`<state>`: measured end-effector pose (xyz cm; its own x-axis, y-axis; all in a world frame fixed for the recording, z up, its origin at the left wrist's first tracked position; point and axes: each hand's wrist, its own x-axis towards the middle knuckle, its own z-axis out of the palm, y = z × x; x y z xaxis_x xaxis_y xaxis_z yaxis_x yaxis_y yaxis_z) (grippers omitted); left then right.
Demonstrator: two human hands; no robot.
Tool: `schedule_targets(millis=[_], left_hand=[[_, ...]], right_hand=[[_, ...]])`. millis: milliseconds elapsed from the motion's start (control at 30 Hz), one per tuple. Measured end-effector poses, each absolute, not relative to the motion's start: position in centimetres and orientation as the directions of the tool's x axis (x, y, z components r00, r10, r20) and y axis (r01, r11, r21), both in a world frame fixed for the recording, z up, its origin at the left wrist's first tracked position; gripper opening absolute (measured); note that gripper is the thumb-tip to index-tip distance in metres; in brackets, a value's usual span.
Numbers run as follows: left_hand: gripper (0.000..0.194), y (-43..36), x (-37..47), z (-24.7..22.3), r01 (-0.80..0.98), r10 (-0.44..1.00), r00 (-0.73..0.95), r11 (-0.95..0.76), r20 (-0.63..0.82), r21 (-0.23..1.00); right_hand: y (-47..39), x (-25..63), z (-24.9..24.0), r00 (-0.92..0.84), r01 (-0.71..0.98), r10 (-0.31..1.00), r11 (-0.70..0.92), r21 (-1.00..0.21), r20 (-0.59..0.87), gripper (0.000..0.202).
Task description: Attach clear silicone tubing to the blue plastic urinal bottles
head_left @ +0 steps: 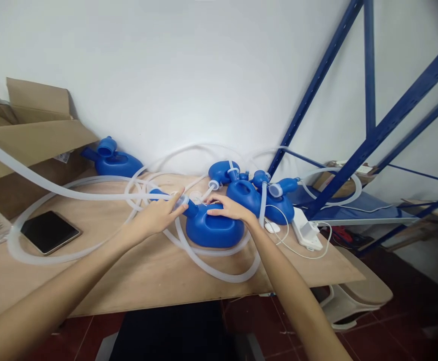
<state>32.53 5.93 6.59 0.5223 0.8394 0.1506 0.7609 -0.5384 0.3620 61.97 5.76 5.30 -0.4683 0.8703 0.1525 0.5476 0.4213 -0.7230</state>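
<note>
The near, rounded blue plastic bottle [214, 234] looks smooth and softly glossy; the long, cloudy-white plastic tube [94, 196], smooth and satiny. The pale-brown wooden desk [147, 281] appears smooth, the brown cardboard box [41, 141] matt.

Workshop or storeroom by its look, blue metal rack [370, 75], open cardboard box [41, 145], wooden table [154, 278], several similar blue jugs [214, 233]

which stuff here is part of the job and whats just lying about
Likely part of the job:
blue bottle under the right hand
pale cap at the left hand
pale tubing
other blue bottles

Apparently just lying about:
phone
white power strip
</note>
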Motion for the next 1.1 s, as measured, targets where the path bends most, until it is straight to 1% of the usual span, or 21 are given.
schedule_targets(millis=[33, 67, 133, 167, 233, 333, 400, 500, 600, 700, 800, 967, 1033, 1100], left_hand=[[0.074, 5.8, 32.4, 7.9, 0.798, 0.841, 0.529, -0.538, 0.113, 0.272], [0.071, 5.8, 32.4, 9.2, 0.810, 0.837, 0.536, -0.547, 0.115, 0.210], [0.065, 6.2, 32.8, 11.4, 0.803, 0.813, 0.556, -0.579, 0.174, 0.141], [0.064, 6.6, 33.1, 12.3, 0.790, 0.796, 0.569, -0.599, 0.206, 0.131], [0.062, 7.8, 34.0, 13.3, 0.742, 0.758, 0.620, -0.651, 0.206, 0.162], [0.055, 9.9, 35.2, 13.2, 0.651, 0.685, 0.725, -0.715, 0.071, 0.255], [0.049, 11.0, 35.8, 12.4, 0.607, 0.631, 0.776, -0.734, -0.025, 0.304], [0.039, 12.0, 35.9, 11.3, 0.565, 0.565, 0.816, -0.737, -0.122, 0.370], [0.030, 12.4, 35.3, 11.0, 0.525, 0.513, 0.845, -0.735, -0.153, 0.429], [0.026, 12.7, 34.8, 11.1, 0.493, 0.488, 0.861, -0.736, -0.142, 0.465], [0.027, 12.9, 34.6, 11.0, 0.505, 0.508, 0.852, -0.730, -0.129, 0.460], [0.026, 12.8, 34.9, 11.0, 0.532, 0.527, 0.840, -0.754, -0.129, 0.386], [0.026, 12.7, 35.0, 11.0, 0.529, 0.528, 0.842, -0.764, -0.113, 0.369], [0.030, 12.7, 35.0, 10.9, 0.544, 0.549, 0.830, -0.761, -0.097, 0.353]], right_hand=[[5.7, 61.9, 5.5, -0.470, 0.531, 0.869, 0.418, -0.737, 0.154, 0.051], [5.6, 61.8, 5.7, -0.469, 0.532, 0.871, 0.412, -0.740, 0.147, 0.050], [5.6, 61.3, 6.3, -0.476, 0.571, 0.871, 0.408, -0.712, 0.117, 0.047], [5.6, 61.0, 6.6, -0.481, 0.593, 0.871, 0.412, -0.692, 0.106, 0.045], [5.9, 60.3, 7.2, -0.503, 0.612, 0.859, 0.427, -0.666, 0.089, 0.043], [7.0, 59.6, 7.9, -0.564, 0.624, 0.826, 0.428, -0.654, 0.002, 0.040], [8.0, 59.4, 8.1, -0.583, 0.652, 0.808, 0.402, -0.643, -0.086, 0.044], [9.3, 59.1, 8.1, -0.575, 0.696, 0.792, 0.342, -0.631, -0.205, 0.053], [10.1, 58.7, 8.0, -0.573, 0.701, 0.774, 0.292, -0.651, -0.269, 0.055], [10.2, 58.3, 7.9, -0.549, 0.724, 0.789, 0.285, -0.628, -0.275, 0.060], [9.9, 58.0, 8.0, -0.536, 0.750, 0.798, 0.301, -0.589, -0.275, 0.064], [9.6, 57.8, 8.1, -0.507, 0.778, 0.823, 0.309, -0.547, -0.257, 0.065], [9.5, 57.7, 8.1, -0.509, 0.770, 0.823, 0.305, -0.561, -0.250, 0.062], [9.6, 57.6, 8.0, -0.526, 0.739, 0.817, 0.301, -0.603, -0.237, 0.054]])
